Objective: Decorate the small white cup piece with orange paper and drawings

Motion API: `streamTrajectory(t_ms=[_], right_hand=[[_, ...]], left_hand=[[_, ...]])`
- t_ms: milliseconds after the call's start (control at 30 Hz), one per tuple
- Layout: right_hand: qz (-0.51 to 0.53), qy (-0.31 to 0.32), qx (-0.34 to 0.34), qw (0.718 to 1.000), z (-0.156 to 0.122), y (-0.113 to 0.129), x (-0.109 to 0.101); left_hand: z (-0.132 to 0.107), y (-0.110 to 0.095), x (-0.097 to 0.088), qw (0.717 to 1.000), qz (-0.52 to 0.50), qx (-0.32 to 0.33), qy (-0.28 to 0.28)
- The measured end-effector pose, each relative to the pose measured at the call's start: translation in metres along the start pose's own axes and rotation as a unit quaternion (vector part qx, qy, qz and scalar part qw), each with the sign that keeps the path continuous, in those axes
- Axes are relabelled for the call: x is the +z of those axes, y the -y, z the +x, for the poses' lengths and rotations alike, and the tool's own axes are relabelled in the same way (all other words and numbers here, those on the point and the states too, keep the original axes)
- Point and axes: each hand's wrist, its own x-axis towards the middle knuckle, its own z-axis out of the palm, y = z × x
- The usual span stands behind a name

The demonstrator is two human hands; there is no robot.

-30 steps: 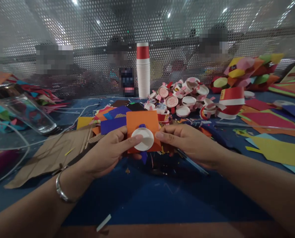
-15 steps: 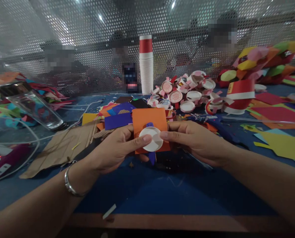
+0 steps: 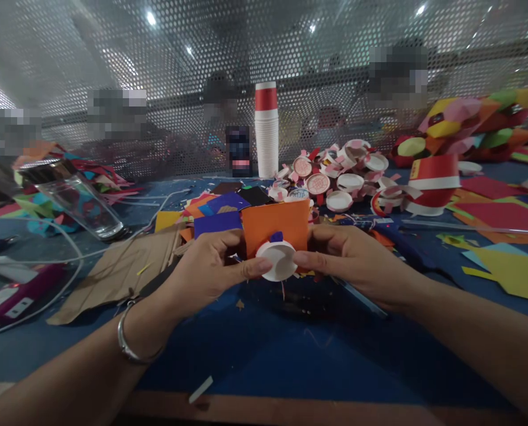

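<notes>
Over blue worktop (image 3: 246,361), hold orange card (image 3: 275,222) with white disc (image 3: 282,264) before it, pinched in fingers (image 3: 248,270) of left hand (image 3: 202,263) and right hand (image 3: 357,257). Already brought together; cannot tell whether fixed or yet to fix.

From where I'm standing, a piece of orange paper (image 3: 275,220) is showing near the middle of the frame, its broad face standing close to upright. A shallow, round white disc (image 3: 279,265) with a raised rim is covering its lower part, shade falling across it. A small dark-blue scrap (image 3: 276,237) is poking up behind the disc's top edge.
</notes>
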Motion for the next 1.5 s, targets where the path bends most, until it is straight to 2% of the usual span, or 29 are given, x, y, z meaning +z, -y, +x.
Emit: streamTrajectory(t_ms=[267,400,500,600,667,733,800,900,1100,1333,1500], right_hand=[[-0.061,-0.015,-0.013,0.998,0.001,0.0,-0.001],[-0.042,-0.026,-0.028,0.998,0.0,-0.001,0.001],[-0.056,-0.124,-0.067,0.988,-0.001,-0.001,0.002],[-0.138,-0.248,-0.132,0.95,-0.004,0.001,0.001],[-0.204,-0.272,-0.179,0.923,-0.006,0.005,0.002],[-0.262,-0.253,-0.219,0.905,-0.007,0.007,0.004],[-0.299,-0.215,-0.234,0.9,-0.007,0.009,0.006],[-0.316,-0.177,-0.222,0.905,-0.007,0.007,0.009],[-0.315,-0.148,-0.216,0.912,-0.006,0.006,0.008],[-0.309,-0.158,-0.193,0.918,-0.003,0.008,0.008],[-0.312,-0.173,-0.181,0.917,-0.003,0.008,0.008]], left_hand=[[-0.002,0.006,-0.001,1.0,0.021,0.007,-0.02],[-0.001,0.006,-0.001,0.999,-0.039,0.012,-0.002],[0.0,0.005,-0.001,0.997,-0.071,-0.005,0.004],[-0.001,0.003,0.0,0.998,-0.061,-0.024,0.0],[-0.001,0.003,0.001,0.999,-0.044,-0.029,0.002],[-0.002,0.003,0.001,0.999,-0.019,-0.03,0.006],[-0.002,0.004,0.001,1.0,0.003,-0.022,0.011],[-0.002,0.005,0.001,0.999,0.031,-0.006,0.016],[-0.001,0.006,0.001,0.996,0.084,0.014,0.025],[-0.001,0.006,0.002,0.994,0.097,0.022,0.038],[0.0,0.004,0.003,0.996,0.064,0.004,0.055]])
